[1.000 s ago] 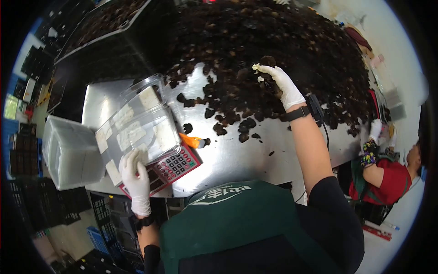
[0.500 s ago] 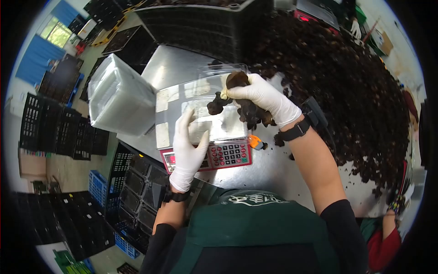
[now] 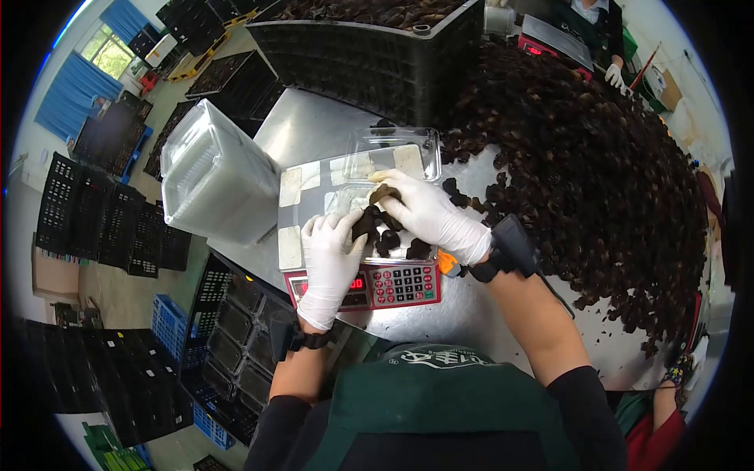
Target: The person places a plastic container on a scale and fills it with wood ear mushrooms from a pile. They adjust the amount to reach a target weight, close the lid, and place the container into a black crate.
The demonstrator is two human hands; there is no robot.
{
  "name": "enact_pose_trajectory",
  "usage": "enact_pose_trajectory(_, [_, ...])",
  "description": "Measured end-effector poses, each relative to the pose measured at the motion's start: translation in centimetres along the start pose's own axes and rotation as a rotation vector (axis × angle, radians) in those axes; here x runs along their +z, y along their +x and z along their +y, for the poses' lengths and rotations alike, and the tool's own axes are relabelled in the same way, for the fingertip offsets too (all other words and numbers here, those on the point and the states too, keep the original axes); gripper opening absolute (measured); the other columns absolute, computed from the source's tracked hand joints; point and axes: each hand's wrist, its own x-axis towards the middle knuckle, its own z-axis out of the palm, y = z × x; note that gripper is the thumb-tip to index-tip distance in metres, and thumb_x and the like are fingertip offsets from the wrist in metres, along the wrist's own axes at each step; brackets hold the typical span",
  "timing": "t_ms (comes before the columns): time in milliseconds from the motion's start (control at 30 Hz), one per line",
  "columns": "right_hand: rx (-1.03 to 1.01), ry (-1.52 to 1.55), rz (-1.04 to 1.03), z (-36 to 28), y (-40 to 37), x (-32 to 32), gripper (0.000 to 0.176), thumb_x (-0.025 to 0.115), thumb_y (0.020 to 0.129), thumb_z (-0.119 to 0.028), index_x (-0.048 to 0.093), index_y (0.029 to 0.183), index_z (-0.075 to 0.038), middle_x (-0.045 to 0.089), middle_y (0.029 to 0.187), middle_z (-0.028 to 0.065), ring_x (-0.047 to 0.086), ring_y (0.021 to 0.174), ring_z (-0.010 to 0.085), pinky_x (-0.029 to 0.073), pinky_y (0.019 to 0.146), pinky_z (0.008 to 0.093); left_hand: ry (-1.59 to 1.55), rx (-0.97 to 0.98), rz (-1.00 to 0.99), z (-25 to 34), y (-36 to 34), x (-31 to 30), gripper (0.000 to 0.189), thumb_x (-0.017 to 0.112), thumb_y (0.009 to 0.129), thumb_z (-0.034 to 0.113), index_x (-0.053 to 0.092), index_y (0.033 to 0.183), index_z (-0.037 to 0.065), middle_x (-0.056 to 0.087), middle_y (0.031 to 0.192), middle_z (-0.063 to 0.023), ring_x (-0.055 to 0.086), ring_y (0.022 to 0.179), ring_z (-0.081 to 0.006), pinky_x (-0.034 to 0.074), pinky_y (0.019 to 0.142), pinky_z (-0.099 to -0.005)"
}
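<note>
A clear plastic box rests on the flat top of a red-edged digital scale, with dark wood ear mushrooms in it. My right hand, white-gloved, is over the box with its thumb and fingers closed on a brownish wood ear piece. At the box's left side is my left hand, also gloved, its fingers bent and its thumb and forefinger against the dark pieces. A clear lid stands open behind the box.
A stack of clear boxes stands left of the scale. Loose wood ears are heaped on the right. Behind is a large black crate. An orange object lies beside the scale. Across the table a co-worker's gloved hand shows near another scale.
My right hand has lowered the clump of wood ears into the box. My left hand has come in to the pieces, its fingers more bent. The view has shifted slightly.
</note>
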Motion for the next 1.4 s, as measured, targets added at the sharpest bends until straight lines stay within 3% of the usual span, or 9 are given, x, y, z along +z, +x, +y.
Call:
enact_pose_trajectory(167, [-0.144, -0.304, 0.011, -1.4, -1.1, -0.3, 0.023, 0.062, 0.088, -0.015, 0.065, 0.110, -0.007, 0.063, 0.123, 0.0089, 0.064, 0.101, 0.0308, 0.054, 0.084, 0.0376, 0.004, 0.038, -0.102, -0.2, -0.1, -0.7, 0.054, 0.079, 0.072, 0.011, 0.061, 0.123, 0.012, 0.065, 0.104, -0.0060, 0.058, 0.104, -0.0262, 0.035, 0.106, -0.0420])
enact_pose_trajectory(300, [-0.257, -0.449, 0.137, -0.4, -1.1, -0.1, 0.019, 0.069, 0.084, -0.020, 0.068, 0.097, -0.006, 0.066, 0.111, 0.0058, 0.061, 0.101, 0.0275, 0.054, 0.081, 0.0368, -0.384, -0.080, 0.001, 1.1, 0.7, -1.5, 0.068, 0.080, 0.070, -0.001, 0.057, 0.133, 0.008, 0.066, 0.110, -0.0077, 0.063, 0.101, -0.0193, 0.048, 0.091, -0.0330])
enact_pose_trajectory(567, [-0.379, -0.342, 0.228, 0.2, -1.6, 0.7, 0.018, 0.075, 0.079, -0.021, 0.070, 0.087, -0.006, 0.066, 0.088, 0.0049, 0.060, 0.092, 0.0260, 0.044, 0.086, 0.0386, -0.686, -0.268, 0.043, 2.3, 1.6, -1.9, 0.049, 0.073, 0.081, -0.001, 0.062, 0.128, 0.006, 0.065, 0.112, -0.0093, 0.063, 0.101, -0.0166, 0.052, 0.087, -0.0320])
enact_pose_trajectory(733, [-0.261, -0.389, 0.372, 1.1, -6.9, -2.7, 0.016, 0.078, 0.074, -0.018, 0.069, 0.080, -0.005, 0.065, 0.083, 0.0046, 0.060, 0.087, 0.0243, 0.041, 0.085, 0.0359, -0.455, -0.034, -0.027, 0.3, 1.0, -1.1, 0.037, 0.074, 0.081, 0.006, 0.068, 0.117, 0.009, 0.068, 0.110, -0.0102, 0.064, 0.102, -0.0267, 0.048, 0.093, -0.0369])
enact_pose_trajectory(1067, [0.865, -0.376, 0.788, 4.5, -40.1, -7.4, 0.021, 0.071, 0.083, -0.017, 0.068, 0.076, 0.002, 0.060, 0.067, 0.0159, 0.058, 0.068, 0.0321, 0.046, 0.064, 0.0401, -0.205, 0.120, -0.155, 0.1, 3.6, -1.9, 0.018, 0.072, 0.082, 0.013, 0.072, 0.100, 0.011, 0.069, 0.095, -0.0070, 0.062, 0.098, -0.0269, 0.043, 0.094, -0.0401])
enact_pose_trajectory(1133, [0.905, -0.588, 0.729, 4.5, -47.1, -7.1, 0.026, 0.071, 0.085, -0.022, 0.070, 0.074, 0.002, 0.063, 0.069, 0.0181, 0.061, 0.066, 0.0336, 0.046, 0.063, 0.0422, -0.101, 0.278, -0.102, 1.3, 7.7, -2.4, 0.018, 0.069, 0.082, 0.011, 0.071, 0.100, 0.010, 0.068, 0.096, -0.0088, 0.062, 0.098, -0.0295, 0.046, 0.089, -0.0404])
enact_pose_trajectory(1200, [1.285, -0.608, 0.568, 4.5, -53.0, -6.7, 0.041, 0.066, 0.091, -0.033, 0.070, 0.076, 0.004, 0.065, 0.068, 0.0201, 0.065, 0.066, 0.0295, 0.046, 0.062, 0.0388, -0.147, 0.362, -0.140, 2.0, 11.5, -1.0, 0.020, 0.067, 0.083, 0.011, 0.071, 0.103, 0.010, 0.068, 0.099, -0.0103, 0.063, 0.097, -0.0312, 0.048, 0.086, -0.0405])
enact_pose_trajectory(1300, [1.505, -0.642, 0.356, 0.8, -54.0, -6.6, 0.049, 0.064, 0.092, -0.042, 0.070, 0.075, 0.004, 0.064, 0.066, 0.0216, 0.063, 0.064, 0.0339, 0.046, 0.062, 0.0413, -0.010, 0.468, -0.311, 2.3, 16.0, 3.5, 0.024, 0.068, 0.083, 0.013, 0.071, 0.106, 0.009, 0.069, 0.102, -0.0123, 0.065, 0.099, -0.0332, 0.051, 0.088, -0.0410])
enact_pose_trajectory(1400, [1.515, -0.662, 0.461, 4.3, -59.0, -4.9, 0.053, 0.061, 0.094, -0.045, 0.068, 0.072, 0.003, 0.062, 0.066, 0.0229, 0.062, 0.064, 0.0368, 0.046, 0.062, 0.0421, 0.063, 0.424, -0.448, 2.5, 16.7, 8.3, 0.025, 0.068, 0.083, 0.018, 0.071, 0.107, 0.009, 0.069, 0.104, -0.0136, 0.065, 0.099, -0.0350, 0.051, 0.089, -0.0405])
